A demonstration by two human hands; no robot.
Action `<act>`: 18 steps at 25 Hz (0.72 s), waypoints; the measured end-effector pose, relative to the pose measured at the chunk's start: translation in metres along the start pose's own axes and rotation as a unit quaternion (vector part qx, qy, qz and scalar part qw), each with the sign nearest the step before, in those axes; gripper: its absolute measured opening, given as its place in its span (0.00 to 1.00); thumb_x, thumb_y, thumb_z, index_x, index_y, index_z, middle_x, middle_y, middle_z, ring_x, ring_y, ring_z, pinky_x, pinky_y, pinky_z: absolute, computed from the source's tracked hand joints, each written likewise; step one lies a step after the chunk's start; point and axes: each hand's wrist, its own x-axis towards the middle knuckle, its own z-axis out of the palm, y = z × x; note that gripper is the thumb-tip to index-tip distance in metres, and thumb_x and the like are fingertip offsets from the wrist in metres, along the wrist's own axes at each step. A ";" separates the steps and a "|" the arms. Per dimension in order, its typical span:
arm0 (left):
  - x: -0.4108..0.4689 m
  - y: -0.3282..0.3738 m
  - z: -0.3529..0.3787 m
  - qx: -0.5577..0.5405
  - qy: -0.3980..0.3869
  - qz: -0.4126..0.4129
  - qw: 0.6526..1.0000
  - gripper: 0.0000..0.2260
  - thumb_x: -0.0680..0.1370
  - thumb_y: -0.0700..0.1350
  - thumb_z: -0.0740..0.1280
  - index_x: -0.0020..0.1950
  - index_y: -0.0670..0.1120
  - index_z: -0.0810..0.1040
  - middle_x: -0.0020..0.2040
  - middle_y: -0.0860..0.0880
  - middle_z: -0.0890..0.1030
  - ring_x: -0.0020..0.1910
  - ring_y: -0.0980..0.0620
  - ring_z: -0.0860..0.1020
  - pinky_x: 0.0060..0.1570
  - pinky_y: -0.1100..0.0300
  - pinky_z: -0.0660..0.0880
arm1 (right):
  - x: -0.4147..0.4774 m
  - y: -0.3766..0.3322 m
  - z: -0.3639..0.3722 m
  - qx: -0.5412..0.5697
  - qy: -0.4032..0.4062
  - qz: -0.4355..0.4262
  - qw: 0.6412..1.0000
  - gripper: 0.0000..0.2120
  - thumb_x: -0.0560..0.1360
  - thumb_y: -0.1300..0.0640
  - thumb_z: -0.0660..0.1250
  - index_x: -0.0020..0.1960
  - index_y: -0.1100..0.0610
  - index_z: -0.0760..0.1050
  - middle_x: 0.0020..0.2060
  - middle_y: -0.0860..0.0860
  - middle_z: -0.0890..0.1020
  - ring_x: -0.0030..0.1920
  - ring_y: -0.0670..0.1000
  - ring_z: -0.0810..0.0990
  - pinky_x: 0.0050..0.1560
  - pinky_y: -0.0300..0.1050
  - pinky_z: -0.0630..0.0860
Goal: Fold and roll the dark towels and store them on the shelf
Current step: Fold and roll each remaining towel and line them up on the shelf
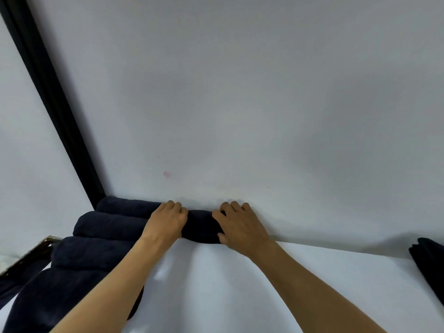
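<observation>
On the white shelf [240, 296], 4 rolled dark towels [93, 251] lie side by side at L, in a row running near to far, w/ 1 more dark towel [430, 265] at R edge, well apart. Farther back, 2 hands grip a 5th roll [201, 227]: left hand [168, 222] & right hand [240, 224] each curl fingers round one end. It lies against the wall [240, 92], just beside the row's far end.

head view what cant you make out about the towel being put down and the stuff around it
All in the head view:
- Rolled towel: both ends covered by the left hand and right hand.
- Fingers: tips curl over the roll's far side, out of sight.
- Dark towel at right: cut off by the frame edge.
- Woven-edged object at left: cut by the edge, partly behind the stacked rolls.
</observation>
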 end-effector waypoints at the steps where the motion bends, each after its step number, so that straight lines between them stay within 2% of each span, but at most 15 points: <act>1: 0.001 0.000 0.004 0.003 0.001 -0.008 1.000 0.23 0.42 0.37 0.82 0.31 0.42 0.77 0.30 0.46 0.75 0.27 0.47 0.74 0.30 0.57 0.75 | 0.001 -0.004 0.005 0.001 0.016 0.008 1.000 0.16 0.62 0.53 0.74 0.47 0.54 0.75 0.41 0.52 0.78 0.39 0.55 0.75 0.39 0.49 0.71; 5: 0.001 0.013 0.006 0.016 0.030 -0.022 0.999 0.22 0.44 0.29 0.78 0.34 0.39 0.78 0.30 0.43 0.74 0.26 0.45 0.74 0.29 0.53 0.74 | -0.003 -0.018 0.019 0.006 0.040 0.047 0.998 0.17 0.59 0.58 0.76 0.44 0.54 0.73 0.40 0.52 0.77 0.39 0.55 0.75 0.38 0.50 0.71; 7: 0.000 0.020 0.005 0.018 0.038 -0.036 0.998 0.24 0.45 0.30 0.78 0.39 0.40 0.78 0.30 0.43 0.74 0.25 0.45 0.74 0.28 0.54 0.73 | -0.004 -0.022 0.019 0.006 0.026 0.057 0.998 0.18 0.59 0.58 0.77 0.45 0.54 0.73 0.41 0.52 0.78 0.39 0.55 0.76 0.38 0.50 0.71; 9: -0.002 0.029 0.007 0.024 0.010 -0.055 0.998 0.25 0.50 0.34 0.79 0.45 0.40 0.79 0.34 0.42 0.76 0.29 0.45 0.76 0.31 0.55 0.74 | -0.006 -0.023 0.015 0.009 0.008 0.072 0.997 0.18 0.60 0.57 0.77 0.46 0.53 0.74 0.43 0.51 0.79 0.41 0.54 0.76 0.39 0.49 0.72; 11: -0.008 0.038 -0.001 -0.001 -0.026 -0.084 0.996 0.25 0.59 0.39 0.78 0.55 0.40 0.78 0.45 0.40 0.78 0.41 0.41 0.79 0.45 0.49 0.78 | -0.010 -0.021 0.008 0.034 -0.018 0.075 0.996 0.18 0.64 0.57 0.75 0.51 0.54 0.75 0.50 0.52 0.79 0.48 0.56 0.77 0.43 0.50 0.72; 13: -0.010 0.048 -0.011 -0.030 -0.026 -0.117 0.992 0.27 0.67 0.40 0.74 0.64 0.38 0.73 0.58 0.37 0.76 0.57 0.35 0.75 0.61 0.43 0.71 | -0.015 -0.016 -0.004 0.083 -0.049 0.067 0.993 0.22 0.70 0.57 0.69 0.63 0.55 0.72 0.63 0.53 0.74 0.62 0.58 0.72 0.54 0.53 0.68; 14: -0.010 0.054 -0.018 -0.045 -0.016 -0.113 0.992 0.26 0.67 0.39 0.74 0.64 0.37 0.73 0.59 0.36 0.76 0.59 0.34 0.74 0.62 0.42 0.71 | -0.020 -0.012 -0.012 0.107 -0.056 0.068 0.990 0.25 0.73 0.56 0.66 0.68 0.54 0.69 0.68 0.52 0.70 0.67 0.57 0.67 0.58 0.53 0.66; 15: -0.010 0.064 -0.029 -0.071 -0.003 -0.093 0.993 0.25 0.64 0.39 0.75 0.59 0.36 0.77 0.56 0.36 0.78 0.57 0.34 0.76 0.58 0.41 0.73 | -0.027 -0.009 -0.022 0.135 -0.052 0.079 0.986 0.26 0.74 0.55 0.65 0.71 0.53 0.66 0.71 0.51 0.67 0.70 0.55 0.63 0.61 0.53 0.64; 16: -0.008 0.078 -0.041 -0.104 0.014 -0.061 0.993 0.22 0.61 0.39 0.77 0.54 0.37 0.79 0.52 0.37 0.80 0.53 0.34 0.78 0.53 0.43 0.75 | -0.037 -0.004 -0.032 0.161 -0.045 0.100 0.981 0.26 0.75 0.54 0.64 0.72 0.52 0.65 0.72 0.50 0.66 0.71 0.54 0.62 0.63 0.52 0.63; 18: 0.000 0.113 -0.064 -0.200 0.012 -0.003 0.980 0.16 0.66 0.40 0.73 0.53 0.40 0.80 0.50 0.42 0.79 0.52 0.39 0.78 0.51 0.48 0.73 | -0.065 0.013 -0.048 0.186 -0.041 0.146 0.971 0.23 0.76 0.54 0.63 0.71 0.53 0.67 0.72 0.49 0.66 0.69 0.53 0.65 0.64 0.49 0.64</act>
